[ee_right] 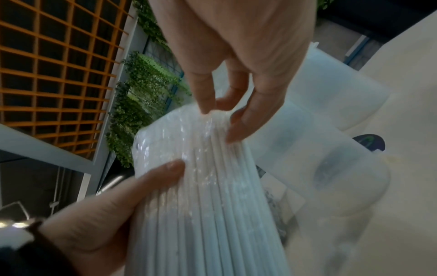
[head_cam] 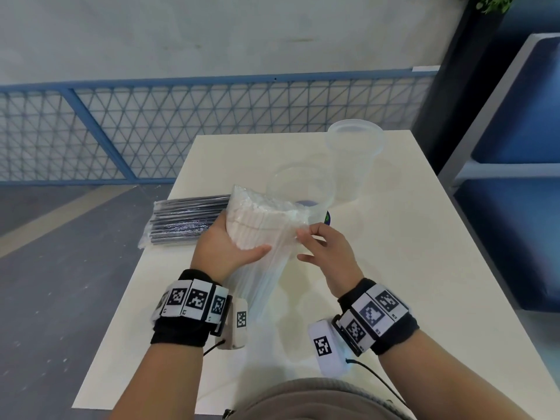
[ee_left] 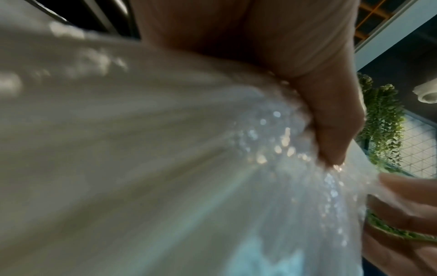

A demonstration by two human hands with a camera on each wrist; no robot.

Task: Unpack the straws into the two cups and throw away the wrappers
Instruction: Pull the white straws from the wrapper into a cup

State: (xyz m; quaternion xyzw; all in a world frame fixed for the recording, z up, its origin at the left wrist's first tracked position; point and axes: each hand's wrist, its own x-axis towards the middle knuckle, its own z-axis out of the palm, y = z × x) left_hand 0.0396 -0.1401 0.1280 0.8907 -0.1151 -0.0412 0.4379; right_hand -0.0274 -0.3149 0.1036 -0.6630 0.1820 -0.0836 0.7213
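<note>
I hold a pack of white straws [head_cam: 260, 234] [ee_right: 208, 196] upright above the table in its clear plastic wrapper. My left hand [head_cam: 230, 247] [ee_right: 99, 214] grips the pack round its upper part, thumb across the front. My right hand [head_cam: 321, 247] [ee_right: 227, 100] pinches the wrapper [ee_left: 260, 149] near the pack's top on the right side. A second pack of dark straws [head_cam: 185, 221] lies wrapped on the table's left edge. Two clear plastic cups stand behind: a near cup [head_cam: 303, 186] and a far cup [head_cam: 353, 159].
The white table [head_cam: 409, 268] has its left edge just beyond the dark straws. A small dark round object [head_cam: 328, 218] lies behind the near cup. A blue mesh fence [head_cam: 181, 128] runs behind, and blue shelving [head_cam: 521, 147] stands to the right.
</note>
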